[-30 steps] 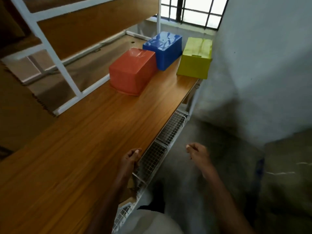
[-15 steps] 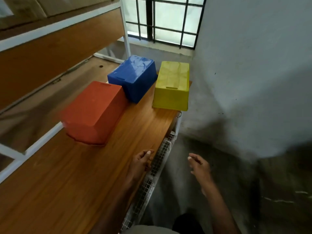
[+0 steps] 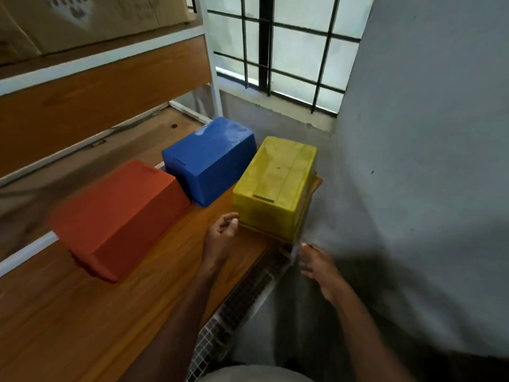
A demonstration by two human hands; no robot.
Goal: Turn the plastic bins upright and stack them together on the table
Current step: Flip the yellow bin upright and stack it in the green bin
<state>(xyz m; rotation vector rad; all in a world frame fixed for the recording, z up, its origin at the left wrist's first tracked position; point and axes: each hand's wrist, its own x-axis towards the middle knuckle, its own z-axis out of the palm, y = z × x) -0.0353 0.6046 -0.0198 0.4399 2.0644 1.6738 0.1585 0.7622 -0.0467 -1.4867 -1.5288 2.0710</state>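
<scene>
Three plastic bins stand upside down on the wooden table [image 3: 82, 321]. The orange bin [image 3: 118, 216] is nearest on the left, the blue bin [image 3: 209, 161] sits behind it, and the yellow bin [image 3: 272, 186] is at the table's right end. My left hand [image 3: 220, 235] hovers over the table just left of the yellow bin's near corner, fingers loosely curled and holding nothing. Off the table edge, my right hand [image 3: 316, 266] hangs below the yellow bin's near right corner, fingers relaxed and apart from it.
A wire mesh rack [image 3: 248, 301] runs under the table's right edge. A grey wall [image 3: 413, 161] stands close on the right, a barred window [image 3: 278, 51] ahead. A white-framed shelf [image 3: 110, 64] with cardboard boxes rises on the left.
The view has closed in on the bins. Both hands have moved forward from the table's edge to just short of the yellow bin, one on each side of its near end.
</scene>
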